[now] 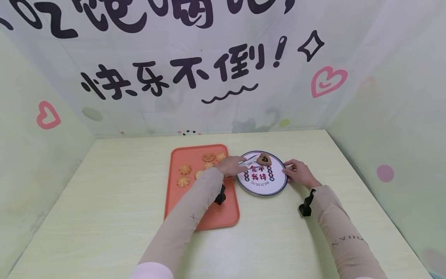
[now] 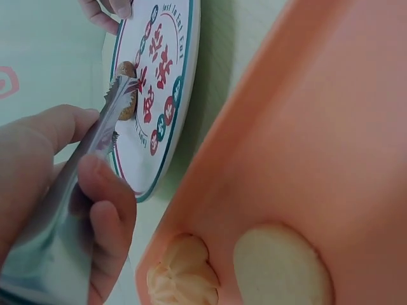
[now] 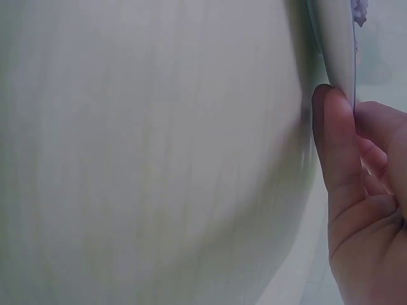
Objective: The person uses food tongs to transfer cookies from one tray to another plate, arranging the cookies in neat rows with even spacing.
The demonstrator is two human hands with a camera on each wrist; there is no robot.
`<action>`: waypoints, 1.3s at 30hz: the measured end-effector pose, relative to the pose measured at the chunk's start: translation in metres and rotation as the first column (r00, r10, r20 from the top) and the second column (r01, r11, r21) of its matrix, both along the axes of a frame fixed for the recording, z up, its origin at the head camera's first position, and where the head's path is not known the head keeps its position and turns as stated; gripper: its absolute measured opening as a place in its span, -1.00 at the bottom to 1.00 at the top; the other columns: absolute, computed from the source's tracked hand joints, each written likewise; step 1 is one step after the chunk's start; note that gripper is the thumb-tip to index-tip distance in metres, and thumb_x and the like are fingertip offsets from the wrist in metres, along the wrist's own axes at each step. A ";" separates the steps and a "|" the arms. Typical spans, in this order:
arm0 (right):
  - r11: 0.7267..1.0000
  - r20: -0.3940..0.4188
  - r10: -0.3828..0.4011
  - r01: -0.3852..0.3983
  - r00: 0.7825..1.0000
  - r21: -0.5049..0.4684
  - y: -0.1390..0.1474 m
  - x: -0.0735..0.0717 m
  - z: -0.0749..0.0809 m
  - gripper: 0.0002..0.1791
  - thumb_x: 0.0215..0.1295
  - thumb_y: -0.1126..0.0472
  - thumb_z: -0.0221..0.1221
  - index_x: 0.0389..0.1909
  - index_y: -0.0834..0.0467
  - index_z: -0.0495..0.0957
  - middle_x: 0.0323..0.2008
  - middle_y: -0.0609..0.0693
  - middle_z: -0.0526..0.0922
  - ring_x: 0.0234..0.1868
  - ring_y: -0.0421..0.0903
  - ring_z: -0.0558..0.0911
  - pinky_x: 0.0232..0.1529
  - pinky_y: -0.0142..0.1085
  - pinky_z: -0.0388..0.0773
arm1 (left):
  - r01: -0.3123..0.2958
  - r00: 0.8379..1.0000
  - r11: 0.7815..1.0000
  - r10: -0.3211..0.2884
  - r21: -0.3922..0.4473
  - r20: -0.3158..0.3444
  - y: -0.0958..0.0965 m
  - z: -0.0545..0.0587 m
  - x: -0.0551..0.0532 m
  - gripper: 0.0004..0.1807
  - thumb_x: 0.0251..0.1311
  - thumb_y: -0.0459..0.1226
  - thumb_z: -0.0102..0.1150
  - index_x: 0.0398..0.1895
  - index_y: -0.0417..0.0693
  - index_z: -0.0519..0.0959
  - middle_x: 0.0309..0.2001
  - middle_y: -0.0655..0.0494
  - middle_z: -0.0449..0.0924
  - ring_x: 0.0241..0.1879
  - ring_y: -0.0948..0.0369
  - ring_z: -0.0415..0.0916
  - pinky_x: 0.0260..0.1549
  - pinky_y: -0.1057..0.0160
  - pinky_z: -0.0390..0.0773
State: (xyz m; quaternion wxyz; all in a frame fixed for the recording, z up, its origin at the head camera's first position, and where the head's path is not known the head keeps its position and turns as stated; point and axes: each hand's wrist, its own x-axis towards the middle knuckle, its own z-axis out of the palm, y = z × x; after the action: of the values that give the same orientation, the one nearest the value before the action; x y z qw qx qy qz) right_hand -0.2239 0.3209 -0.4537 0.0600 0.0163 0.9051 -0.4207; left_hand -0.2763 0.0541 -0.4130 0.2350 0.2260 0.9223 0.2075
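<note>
My left hand [image 1: 230, 166] grips metal tongs [image 2: 48, 254], thumb on one arm and fingers on the other. Their serrated tips reach over the white plate [image 1: 259, 191], which has red lettering and a blue rim. At those tips, on the plate's far side, is a heart-shaped cookie [image 1: 263, 159] with a dark heart in its middle; the tips overlap it in the left wrist view. At the plate's right edge my right hand [image 1: 299, 173] pinches the rim between thumb and fingers. The right wrist view shows that edge raised above the table.
Left of the plate lies an orange tray [image 1: 219, 221], its edge near the plate. Several cookies, some flower-shaped [image 1: 183, 181], rest on it, partly hidden by my left forearm. A printed backdrop [image 1: 195, 116] stands behind the pale wooden table [image 1: 115, 201].
</note>
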 end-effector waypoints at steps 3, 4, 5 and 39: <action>1.000 0.000 0.003 -0.003 1.000 0.002 -0.001 0.000 0.001 -0.65 0.20 0.30 0.08 -0.05 0.41 0.35 -0.43 0.14 0.54 -0.56 -0.18 0.51 -0.51 -0.35 0.46 | -0.010 1.000 1.000 0.010 -0.007 -0.007 -0.003 0.001 0.000 -0.45 0.21 0.01 -0.07 0.28 0.14 0.23 -0.03 0.12 0.43 -0.83 0.29 0.22 -0.76 0.34 0.24; 1.000 0.002 0.000 0.000 1.000 0.000 -0.001 0.000 0.001 -0.66 0.20 0.30 0.09 -0.05 0.41 0.35 -0.43 0.14 0.54 -0.56 -0.17 0.51 -0.51 -0.35 0.46 | -0.013 1.000 1.000 0.013 -0.007 -0.010 -0.004 0.001 0.000 -0.45 0.21 0.01 -0.07 0.28 0.13 0.23 -0.03 0.12 0.43 -0.82 0.29 0.24 -0.77 0.34 0.25; 1.000 0.003 -0.001 0.001 1.000 -0.003 -0.001 0.000 0.001 -0.66 0.20 0.30 0.09 -0.05 0.41 0.35 -0.43 0.14 0.54 -0.56 -0.18 0.51 -0.51 -0.35 0.46 | -0.015 1.000 1.000 0.015 -0.009 -0.018 -0.005 0.001 0.000 -0.44 0.21 0.01 -0.07 0.28 0.12 0.22 -0.03 0.12 0.43 -0.81 0.29 0.25 -0.75 0.34 0.25; 1.000 0.017 -0.010 0.010 1.000 0.005 -0.001 0.000 -0.001 -0.65 0.21 0.29 0.08 -0.03 0.39 0.34 -0.40 0.16 0.52 -0.55 -0.17 0.51 -0.49 -0.36 0.46 | -0.084 0.996 0.995 0.086 0.061 -0.018 -0.011 -0.007 -0.001 -0.46 0.20 -0.04 -0.02 0.27 0.10 0.25 -0.11 0.10 0.47 -0.78 0.26 0.25 -0.71 0.31 0.31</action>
State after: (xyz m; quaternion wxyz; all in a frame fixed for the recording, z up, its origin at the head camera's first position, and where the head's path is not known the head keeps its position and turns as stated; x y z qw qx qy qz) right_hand -0.2241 0.3194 -0.4544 0.0656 0.0245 0.9055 -0.4186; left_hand -0.2770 0.0432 -0.4200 0.2097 0.1956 0.9268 0.2427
